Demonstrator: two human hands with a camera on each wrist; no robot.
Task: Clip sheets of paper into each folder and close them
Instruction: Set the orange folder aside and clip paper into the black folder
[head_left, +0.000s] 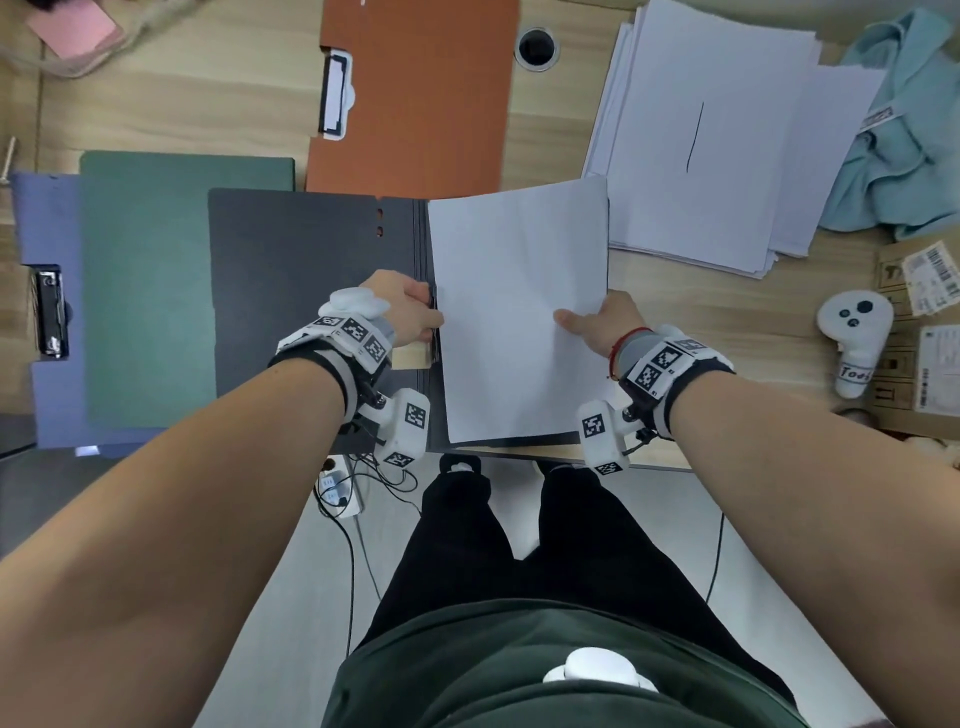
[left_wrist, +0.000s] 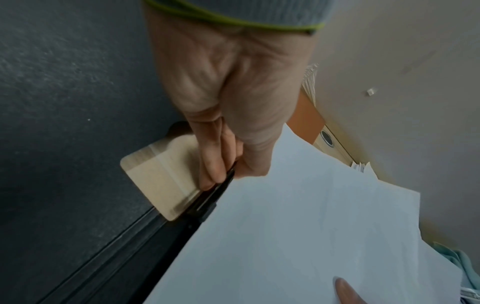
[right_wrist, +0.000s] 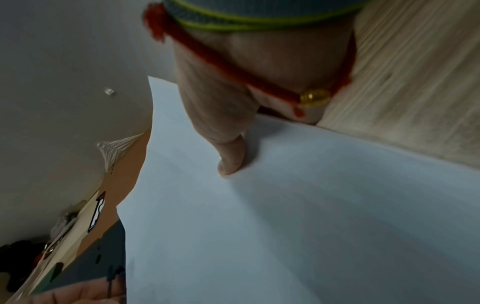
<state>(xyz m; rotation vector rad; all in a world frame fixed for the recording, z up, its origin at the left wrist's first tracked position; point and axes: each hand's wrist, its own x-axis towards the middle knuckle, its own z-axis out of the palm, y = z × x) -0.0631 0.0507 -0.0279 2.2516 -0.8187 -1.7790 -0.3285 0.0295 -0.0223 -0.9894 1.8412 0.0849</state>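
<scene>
A black folder (head_left: 291, 291) lies open in front of me on the wooden desk (head_left: 171, 109). White sheets of paper (head_left: 519, 312) lie over its right half. My left hand (head_left: 410, 312) pinches the black clip (left_wrist: 215, 195) at the folder's spine, fingers curled round the lever. My right hand (head_left: 597, 319) grips the right edge of the sheets, thumb (right_wrist: 231, 158) on top, fingers hidden beneath. The paper's left edge sits against the clip. An orange folder (head_left: 415, 98) with a white clip (head_left: 335, 93) lies open behind.
A green folder (head_left: 150, 280) on a blue one (head_left: 44, 312) lies at the left. A loose paper stack (head_left: 717, 140) sits at the back right, beside teal cloth (head_left: 904, 130). A white controller (head_left: 854, 338) and cardboard boxes (head_left: 919, 338) stand at the right. The desk's front edge runs below the folder.
</scene>
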